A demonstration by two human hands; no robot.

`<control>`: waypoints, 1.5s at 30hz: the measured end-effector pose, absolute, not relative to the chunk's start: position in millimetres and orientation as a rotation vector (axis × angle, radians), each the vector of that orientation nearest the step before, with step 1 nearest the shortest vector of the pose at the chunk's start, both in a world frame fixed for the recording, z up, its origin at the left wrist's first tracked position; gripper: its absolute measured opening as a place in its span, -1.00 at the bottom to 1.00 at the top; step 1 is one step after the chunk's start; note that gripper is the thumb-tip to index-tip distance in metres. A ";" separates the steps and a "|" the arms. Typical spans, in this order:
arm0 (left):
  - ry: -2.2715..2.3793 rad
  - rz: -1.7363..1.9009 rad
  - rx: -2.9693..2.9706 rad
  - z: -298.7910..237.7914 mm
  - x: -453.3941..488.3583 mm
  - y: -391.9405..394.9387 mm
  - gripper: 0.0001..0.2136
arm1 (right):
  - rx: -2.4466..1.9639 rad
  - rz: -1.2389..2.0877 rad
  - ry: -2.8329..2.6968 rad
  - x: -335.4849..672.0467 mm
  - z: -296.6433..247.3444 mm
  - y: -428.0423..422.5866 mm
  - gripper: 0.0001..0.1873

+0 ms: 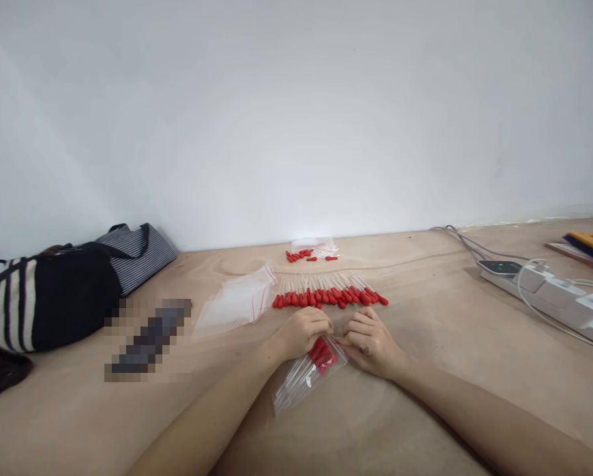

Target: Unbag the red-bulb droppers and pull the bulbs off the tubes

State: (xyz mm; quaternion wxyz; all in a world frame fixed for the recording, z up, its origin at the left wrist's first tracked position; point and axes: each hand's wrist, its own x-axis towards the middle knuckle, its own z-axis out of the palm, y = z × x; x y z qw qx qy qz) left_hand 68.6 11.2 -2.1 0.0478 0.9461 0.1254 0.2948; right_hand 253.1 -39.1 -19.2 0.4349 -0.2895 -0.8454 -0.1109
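Note:
My left hand and my right hand meet at the mouth of a small clear plastic bag that lies on the wooden table. Both hands pinch the bag's top edge with curled fingers. Inside the bag are several glass droppers with red rubber bulbs. Just beyond my hands a row of loose red-bulbed droppers lies side by side.
A stack of empty zip bags lies left of the row. More red bulbs and glass tubes sit near the wall. A striped bag lies at the left; a power strip with cables at the right.

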 end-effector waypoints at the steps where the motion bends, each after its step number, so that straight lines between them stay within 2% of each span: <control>1: 0.382 0.905 2.888 -2.5 68.5 11.1 -0.75 | -0.734 -0.273 -2.103 252.8 -19.1 -39.4 -0.75; 7: 0.432 0.906 2.891 -1.4 67.1 10.8 -0.74 | -0.788 -0.241 -2.108 254.3 -19.9 -40.0 -0.73; 15: 0.514 0.854 2.905 0.8 67.0 8.5 -0.75 | -0.717 -0.336 -2.146 253.7 -17.5 -38.0 -0.90; 20: 0.512 0.767 2.951 3.6 67.7 8.3 -0.74 | -0.652 -0.552 -2.207 252.2 -18.8 -34.7 -0.83; 25: 0.422 0.645 3.175 7.3 66.0 9.9 -0.79 | -0.683 -0.602 -2.233 251.5 -17.6 -35.2 -0.79; 36: 0.388 0.696 3.273 -2.8 66.5 12.0 -0.75 | -0.616 -0.759 -2.279 247.9 -20.0 -32.7 -0.70; 45: 0.207 0.552 3.344 7.0 69.1 9.5 -0.76 | -0.610 -0.546 -2.486 249.8 -25.3 -23.0 -0.65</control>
